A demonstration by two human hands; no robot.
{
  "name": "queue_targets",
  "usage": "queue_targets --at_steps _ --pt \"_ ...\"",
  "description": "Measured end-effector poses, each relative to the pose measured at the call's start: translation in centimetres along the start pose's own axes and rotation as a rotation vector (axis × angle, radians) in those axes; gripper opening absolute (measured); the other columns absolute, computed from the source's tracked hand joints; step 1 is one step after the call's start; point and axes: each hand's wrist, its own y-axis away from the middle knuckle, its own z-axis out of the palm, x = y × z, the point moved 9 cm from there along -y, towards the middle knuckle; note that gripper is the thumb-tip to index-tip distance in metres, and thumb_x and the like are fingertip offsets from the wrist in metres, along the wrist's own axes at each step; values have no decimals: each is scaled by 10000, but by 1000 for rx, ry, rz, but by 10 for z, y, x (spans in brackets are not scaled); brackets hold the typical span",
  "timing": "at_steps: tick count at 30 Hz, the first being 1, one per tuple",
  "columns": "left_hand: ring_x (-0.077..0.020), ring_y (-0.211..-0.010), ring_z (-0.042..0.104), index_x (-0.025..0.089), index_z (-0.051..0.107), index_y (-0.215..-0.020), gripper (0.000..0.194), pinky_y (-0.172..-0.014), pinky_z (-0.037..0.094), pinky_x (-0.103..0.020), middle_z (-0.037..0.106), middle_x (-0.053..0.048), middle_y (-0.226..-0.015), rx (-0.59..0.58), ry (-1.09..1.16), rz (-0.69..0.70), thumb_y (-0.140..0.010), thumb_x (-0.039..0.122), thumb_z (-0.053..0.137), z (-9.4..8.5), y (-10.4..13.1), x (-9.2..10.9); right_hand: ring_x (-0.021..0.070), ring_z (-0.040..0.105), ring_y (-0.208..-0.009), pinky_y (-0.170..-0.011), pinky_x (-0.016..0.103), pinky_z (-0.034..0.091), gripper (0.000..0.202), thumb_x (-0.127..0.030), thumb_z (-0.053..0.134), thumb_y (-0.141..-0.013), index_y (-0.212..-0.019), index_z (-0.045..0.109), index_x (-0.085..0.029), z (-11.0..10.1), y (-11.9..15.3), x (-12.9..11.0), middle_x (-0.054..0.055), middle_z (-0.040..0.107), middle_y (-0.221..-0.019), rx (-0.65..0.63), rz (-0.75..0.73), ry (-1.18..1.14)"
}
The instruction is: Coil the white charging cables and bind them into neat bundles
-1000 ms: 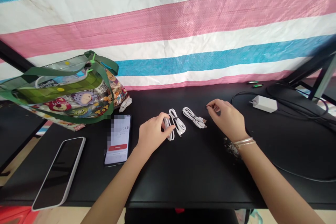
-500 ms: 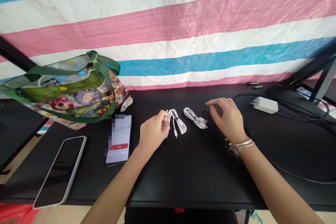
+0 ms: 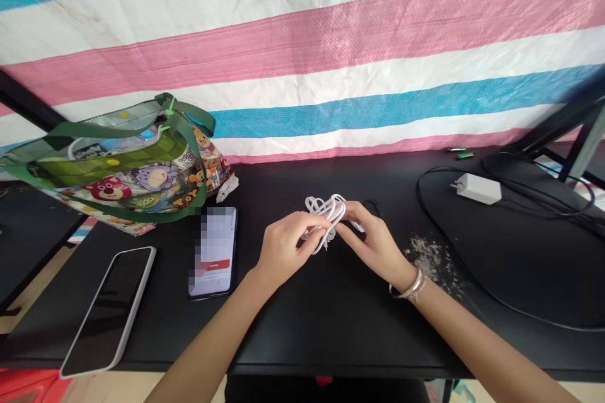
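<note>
Coiled white cables [image 3: 333, 213] over a black table [image 3: 340, 327]. At their eight o'clock, the left hand [image 3: 284, 242] pinches loops between thumb and fingers; at four o'clock, the right hand [image 3: 377, 244] meets them, its grip indeterminable. A white adapter [image 3: 479, 189] lies at three o'clock.

Observed: "TOY" reads in yellow letters on the bag [image 3: 142, 179]. Lettering on the lit phone's [image 3: 218, 245] red button [image 3: 215, 265] is too small for me to read.
</note>
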Motion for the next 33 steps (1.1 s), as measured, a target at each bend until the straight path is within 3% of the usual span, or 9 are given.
queue_targets --at_steps 4,10,16,20,26,33 --pt "-91 -619 656 203 642 -815 143 -603 501 -171 737 9 -760 -71 31 2 -883 160 524 6 1 2 193 692 -836 -759 320 564 123 -333 523 -891 -923 574 -226 3 -1 3 46 692 -895 -12 88 -114" --pt "-116 -627 650 223 678 -822 181 -646 518 -219 737 -9 -758 -141 47 -175 -889 259 515 13 7 -14 167 650 -702 -672 297 549 202 -425 586 -845 -800 550 -231 2 -1 9 13 641 -765 20 172 -223" --pt "-96 -587 638 206 639 -866 106 -615 514 -207 727 -6 -821 -40 163 -318 -844 290 578 7 8 -26 134 592 -541 -488 246 494 293 -503 618 -805 -839 521 -229 -1 3 19 -27 587 -626 74 259 -385" --pt "-100 -604 653 196 588 -882 105 -605 505 -203 736 -11 -843 -17 285 -423 -815 275 604 4 7 -32 124 577 -523 -464 237 476 351 -548 630 -778 -840 533 -216 -5 2 20 -26 575 -620 98 269 -395" --pt "-150 -694 686 195 573 -977 183 -627 499 -221 729 -5 -727 -174 429 -574 -803 252 583 21 11 -39 134 584 -554 -503 253 487 366 -571 637 -759 -771 577 -210 -10 1 16 -10 572 -641 122 244 -304" --pt "-153 -644 661 174 623 -871 171 -619 494 -239 691 -18 -674 -287 537 -635 -829 323 549 31 13 -37 148 598 -556 -556 280 501 374 -569 599 -793 -714 595 -204 -7 -1 9 5 606 -613 63 193 -265"
